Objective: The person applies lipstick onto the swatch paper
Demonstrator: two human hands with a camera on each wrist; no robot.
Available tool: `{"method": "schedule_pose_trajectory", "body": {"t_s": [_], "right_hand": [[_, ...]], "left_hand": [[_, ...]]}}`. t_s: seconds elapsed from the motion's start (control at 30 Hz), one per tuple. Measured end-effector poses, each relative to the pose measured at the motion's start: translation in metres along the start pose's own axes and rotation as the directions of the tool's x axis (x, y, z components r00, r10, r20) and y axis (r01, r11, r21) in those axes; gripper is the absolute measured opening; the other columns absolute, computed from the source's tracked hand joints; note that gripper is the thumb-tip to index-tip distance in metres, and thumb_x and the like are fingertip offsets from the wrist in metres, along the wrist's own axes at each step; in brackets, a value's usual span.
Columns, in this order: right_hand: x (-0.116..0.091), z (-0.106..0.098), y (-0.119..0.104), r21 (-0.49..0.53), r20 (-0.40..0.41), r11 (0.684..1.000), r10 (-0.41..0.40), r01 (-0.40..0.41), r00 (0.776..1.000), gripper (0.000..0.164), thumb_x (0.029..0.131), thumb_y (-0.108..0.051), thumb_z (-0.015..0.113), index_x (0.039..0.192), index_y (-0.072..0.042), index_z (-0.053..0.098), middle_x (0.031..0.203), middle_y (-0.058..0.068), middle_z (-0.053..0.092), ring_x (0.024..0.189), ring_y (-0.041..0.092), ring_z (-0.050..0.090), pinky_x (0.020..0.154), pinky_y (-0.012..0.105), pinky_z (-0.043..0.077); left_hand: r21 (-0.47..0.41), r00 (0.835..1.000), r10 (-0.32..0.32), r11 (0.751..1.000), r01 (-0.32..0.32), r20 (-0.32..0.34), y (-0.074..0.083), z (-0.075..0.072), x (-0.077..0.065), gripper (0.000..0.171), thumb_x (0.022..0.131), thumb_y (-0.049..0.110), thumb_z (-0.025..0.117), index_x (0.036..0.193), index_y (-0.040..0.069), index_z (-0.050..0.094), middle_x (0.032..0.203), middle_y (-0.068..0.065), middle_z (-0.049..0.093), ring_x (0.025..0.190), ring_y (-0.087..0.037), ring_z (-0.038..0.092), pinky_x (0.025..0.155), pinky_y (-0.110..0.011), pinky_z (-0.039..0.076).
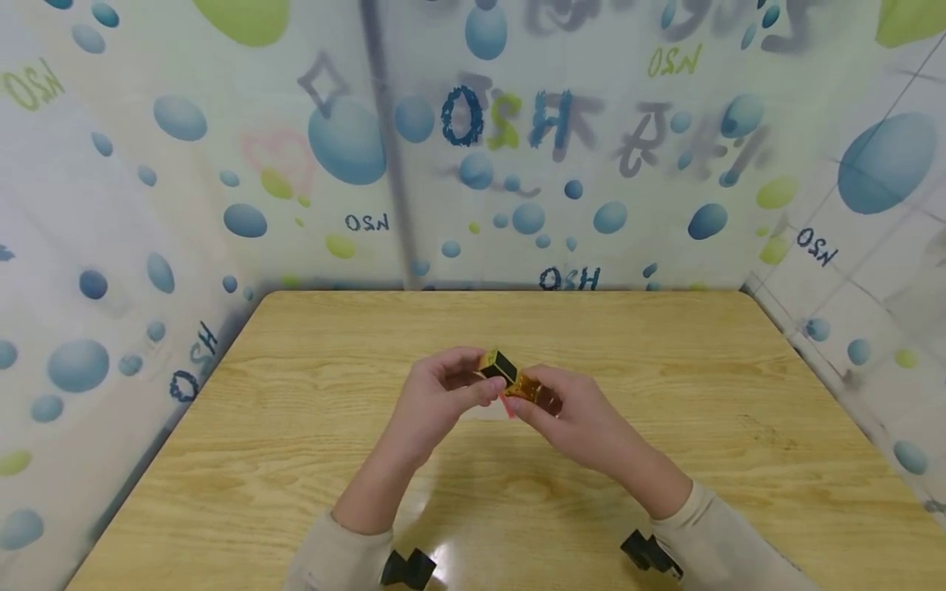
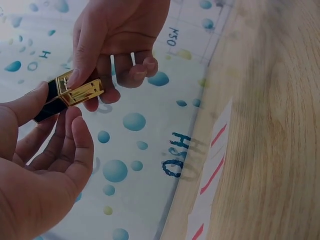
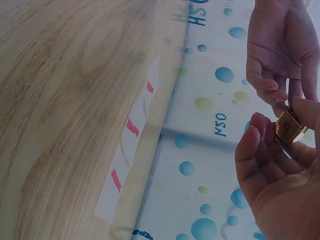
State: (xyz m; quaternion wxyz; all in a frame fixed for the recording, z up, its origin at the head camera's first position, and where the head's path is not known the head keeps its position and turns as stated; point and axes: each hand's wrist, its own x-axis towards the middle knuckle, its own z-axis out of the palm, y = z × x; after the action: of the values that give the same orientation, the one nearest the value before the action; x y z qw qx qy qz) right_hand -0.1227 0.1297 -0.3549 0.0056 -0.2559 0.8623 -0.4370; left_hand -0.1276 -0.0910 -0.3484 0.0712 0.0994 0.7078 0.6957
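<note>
Between both hands, above the middle of the table, is a small square-sided lipstick (image 1: 498,368) in black and gold. My left hand (image 1: 436,396) pinches its black end between thumb and fingers. On the gold part (image 2: 79,93) the thumb and fingers of my right hand (image 1: 576,410) have their grip. The right wrist view shows the lipstick's gold end face (image 3: 287,128) beside the right thumb. Its two parts look joined; no lipstick bullet shows. Below the hands lies a white paper strip (image 1: 482,410) with several red strokes, partly covered in the head view.
A light wooden table (image 1: 310,460) spreads out on all sides of the hands. Beyond its far edge stands a wall covering (image 1: 636,164) printed with blue and green bubbles and lettering. Black wrist cameras (image 1: 409,568) sit at the cuffs.
</note>
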Motion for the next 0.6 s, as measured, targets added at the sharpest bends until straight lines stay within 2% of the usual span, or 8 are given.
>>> {"method": "schedule_pose_trajectory", "body": {"t_s": [0.13, 0.3, 0.6], "right_hand": [[0.0008, -0.0003, 0.0002, -0.034, -0.007, 0.999, -0.013, 0.012, 1.000, 0.016, 0.104, -0.028, 0.072, 0.115, -0.017, 0.073, 0.092, -0.006, 0.070, 0.082, 0.008, 0.062, 0.074, 0.027, 0.058], [0.0025, -0.0006, -0.0001, -0.060, -0.026, 0.996, -0.060, 0.059, 0.998, 0.021, 0.104, -0.028, 0.071, 0.122, -0.016, 0.073, 0.099, -0.006, 0.070, 0.087, 0.010, 0.062, 0.076, 0.028, 0.058], [-0.0006, -0.0086, 0.0060, -0.099, -0.087, 0.990, -0.104, 0.096, 0.991, 0.016, 0.100, -0.023, 0.076, 0.116, -0.020, 0.075, 0.103, -0.006, 0.065, 0.087, 0.008, 0.058, 0.074, 0.025, 0.055]], "left_hand": [[0.048, 1.000, -0.012, 0.999, 0.012, -0.001, -0.0005, 0.0003, 0.0009, 0.031, 0.094, 0.012, 0.082, 0.124, 0.007, 0.075, 0.112, -0.009, 0.075, 0.094, -0.017, 0.072, 0.085, -0.031, 0.063], [0.126, 1.000, -0.021, 0.992, 0.021, 0.001, -0.0016, 0.0020, 0.0024, 0.031, 0.092, 0.015, 0.084, 0.122, 0.011, 0.077, 0.114, -0.009, 0.077, 0.099, -0.017, 0.073, 0.086, -0.033, 0.063], [0.146, 0.999, -0.027, 0.989, 0.021, 0.039, -0.0020, 0.0020, 0.0052, 0.034, 0.095, 0.020, 0.082, 0.127, 0.013, 0.074, 0.118, -0.009, 0.075, 0.099, -0.018, 0.073, 0.089, -0.040, 0.064]]}}
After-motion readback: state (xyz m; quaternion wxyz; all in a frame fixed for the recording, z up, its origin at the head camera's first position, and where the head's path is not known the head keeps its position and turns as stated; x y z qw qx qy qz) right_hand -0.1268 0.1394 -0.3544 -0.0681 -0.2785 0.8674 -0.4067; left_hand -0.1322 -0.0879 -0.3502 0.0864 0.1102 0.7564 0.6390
